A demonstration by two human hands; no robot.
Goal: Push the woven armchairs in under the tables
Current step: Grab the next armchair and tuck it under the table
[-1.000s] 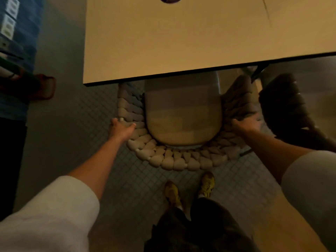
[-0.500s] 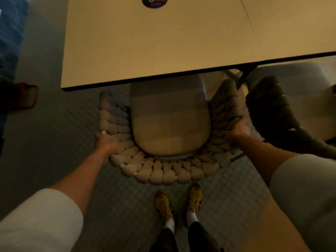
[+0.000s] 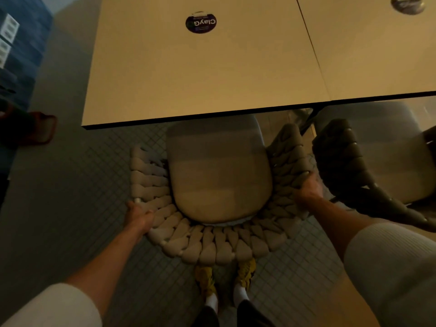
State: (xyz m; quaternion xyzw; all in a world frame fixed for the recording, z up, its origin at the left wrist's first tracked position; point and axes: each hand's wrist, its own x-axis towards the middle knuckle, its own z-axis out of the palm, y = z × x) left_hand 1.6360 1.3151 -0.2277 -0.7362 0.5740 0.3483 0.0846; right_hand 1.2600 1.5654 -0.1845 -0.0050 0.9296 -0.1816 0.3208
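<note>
A pale table (image 3: 203,74) is filling the top of the view, well beyond the fingertips of both hands, and it is sitting edge to edge with a second table (image 3: 377,48) further off past the right hand. A dark round sticker (image 3: 200,22) is lying on the nearer tabletop (its lettering is reading upside down from here).

The woven armchair (image 3: 212,246) is standing between the two hands, its light seat cushion (image 3: 218,178) stretching away from the fingers, with only the front of that cushion lying under the table edge; the curved back and both arms are staying out in the open over the gridded floor (image 3: 77,185). A second, darker armchair (image 3: 346,166) is sitting just beyond the right knuckles, close beside the first.

The left hand (image 3: 139,217) is gripping the chair's rim where the left arm is meeting the back, fingers curling around the woven strands and closing on the frame. The right hand (image 3: 308,192) is holding the opposite rim, its fingers wrapping over the weave and pressing against it; the fingertips themselves are tucking out of sight.

Below the wrists, two yellow shoes (image 3: 207,279) are standing right behind the chair back, toes partly hiding under it.
</note>
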